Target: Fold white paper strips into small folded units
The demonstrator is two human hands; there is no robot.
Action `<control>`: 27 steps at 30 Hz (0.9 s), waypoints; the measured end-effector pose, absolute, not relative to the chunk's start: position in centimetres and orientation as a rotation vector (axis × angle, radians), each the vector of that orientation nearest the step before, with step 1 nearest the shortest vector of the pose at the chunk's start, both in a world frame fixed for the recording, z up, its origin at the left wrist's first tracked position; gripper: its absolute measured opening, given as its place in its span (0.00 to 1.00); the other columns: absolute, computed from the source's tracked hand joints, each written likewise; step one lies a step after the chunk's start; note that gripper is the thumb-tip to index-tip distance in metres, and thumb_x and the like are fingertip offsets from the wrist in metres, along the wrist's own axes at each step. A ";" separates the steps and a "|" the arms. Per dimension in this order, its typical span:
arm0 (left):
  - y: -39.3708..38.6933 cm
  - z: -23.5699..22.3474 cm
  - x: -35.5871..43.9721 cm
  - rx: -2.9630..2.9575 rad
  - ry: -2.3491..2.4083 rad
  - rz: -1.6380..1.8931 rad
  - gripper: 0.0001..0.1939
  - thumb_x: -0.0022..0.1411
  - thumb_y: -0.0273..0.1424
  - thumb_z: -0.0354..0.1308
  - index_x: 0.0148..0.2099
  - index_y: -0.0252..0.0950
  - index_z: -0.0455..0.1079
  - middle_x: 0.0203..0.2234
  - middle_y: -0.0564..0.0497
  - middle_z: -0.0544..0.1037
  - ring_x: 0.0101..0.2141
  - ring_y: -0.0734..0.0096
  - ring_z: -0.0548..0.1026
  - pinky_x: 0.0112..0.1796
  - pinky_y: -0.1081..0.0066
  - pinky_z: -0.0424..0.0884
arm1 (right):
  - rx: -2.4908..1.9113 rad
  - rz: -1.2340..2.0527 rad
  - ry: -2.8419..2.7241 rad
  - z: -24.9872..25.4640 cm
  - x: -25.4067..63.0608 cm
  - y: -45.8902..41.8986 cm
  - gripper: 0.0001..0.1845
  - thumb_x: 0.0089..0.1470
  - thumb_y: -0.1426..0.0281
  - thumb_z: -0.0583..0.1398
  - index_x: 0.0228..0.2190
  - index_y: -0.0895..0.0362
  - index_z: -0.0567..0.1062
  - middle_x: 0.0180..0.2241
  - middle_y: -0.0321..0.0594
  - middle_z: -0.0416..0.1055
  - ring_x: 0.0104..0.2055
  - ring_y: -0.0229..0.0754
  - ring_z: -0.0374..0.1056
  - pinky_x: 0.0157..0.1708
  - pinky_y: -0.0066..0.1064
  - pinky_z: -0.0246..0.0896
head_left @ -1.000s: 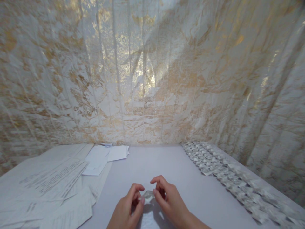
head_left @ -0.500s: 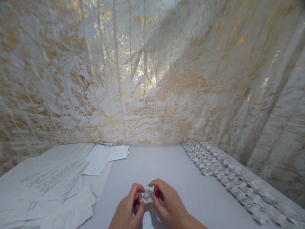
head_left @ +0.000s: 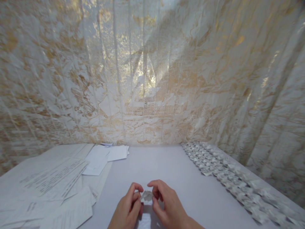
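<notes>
Low in the middle of the view, my left hand [head_left: 127, 210] and my right hand [head_left: 166, 206] meet over the white table [head_left: 157, 165]. Between their fingertips sits a small folded piece of white paper [head_left: 146, 196], pinched from both sides by thumbs and forefingers. Under the hands a further bit of white paper [head_left: 145, 221] shows on the table. Both hands have their fingers curled in.
Printed sheets and cut white paper slips [head_left: 59, 181] cover the table's left side. Along the right edge lie rows of several small folded paper pieces [head_left: 228, 173]. A white and gold curtain [head_left: 152, 70] hangs close behind the table and round its right side.
My hands have drawn closer together and slightly nearer me, and the folded paper between the fingertips has been turned and pressed a little.
</notes>
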State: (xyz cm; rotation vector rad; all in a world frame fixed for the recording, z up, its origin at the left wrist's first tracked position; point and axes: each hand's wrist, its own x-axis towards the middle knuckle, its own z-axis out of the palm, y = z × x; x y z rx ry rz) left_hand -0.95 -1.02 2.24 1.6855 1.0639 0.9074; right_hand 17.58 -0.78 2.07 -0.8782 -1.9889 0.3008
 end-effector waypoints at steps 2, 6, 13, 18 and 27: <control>-0.9 2.0 -0.8 1.649 1.065 0.911 0.06 0.69 0.36 0.43 0.44 0.42 0.56 0.21 0.63 0.66 0.25 0.68 0.65 0.31 0.70 0.59 | -0.881 0.312 -1.983 2.0 17.6 -0.7 0.25 0.50 0.81 0.53 0.49 0.52 0.66 0.30 0.32 0.66 0.29 0.39 0.63 0.29 0.27 0.57; -0.5 1.7 -0.6 1.606 1.086 0.918 0.06 0.66 0.36 0.47 0.44 0.42 0.56 0.21 0.64 0.63 0.24 0.69 0.62 0.29 0.71 0.57 | -0.931 0.414 -1.957 1.7 17.6 -0.6 0.23 0.51 0.80 0.54 0.49 0.54 0.68 0.29 0.31 0.65 0.29 0.39 0.62 0.29 0.27 0.57; -1.0 2.2 -0.6 1.661 1.103 0.926 0.12 0.71 0.45 0.43 0.43 0.42 0.57 0.22 0.64 0.58 0.25 0.69 0.59 0.30 0.70 0.55 | -0.995 0.635 -1.885 1.5 17.4 -0.4 0.18 0.55 0.78 0.55 0.47 0.54 0.67 0.28 0.30 0.62 0.28 0.39 0.61 0.28 0.27 0.55; -1.1 2.3 -0.4 1.695 1.125 0.942 0.08 0.68 0.39 0.46 0.42 0.41 0.58 0.23 0.64 0.58 0.25 0.69 0.59 0.30 0.70 0.55 | -1.029 0.661 -1.856 1.1 17.4 -0.2 0.18 0.54 0.78 0.55 0.46 0.54 0.67 0.27 0.29 0.60 0.27 0.38 0.59 0.27 0.27 0.52; -1.3 2.3 0.0 1.748 1.129 0.954 0.06 0.61 0.33 0.50 0.42 0.42 0.58 0.21 0.65 0.55 0.23 0.71 0.58 0.28 0.71 0.52 | -1.088 0.669 -1.864 1.2 17.3 -0.2 0.22 0.49 0.81 0.53 0.46 0.55 0.67 0.26 0.28 0.58 0.26 0.38 0.57 0.26 0.27 0.49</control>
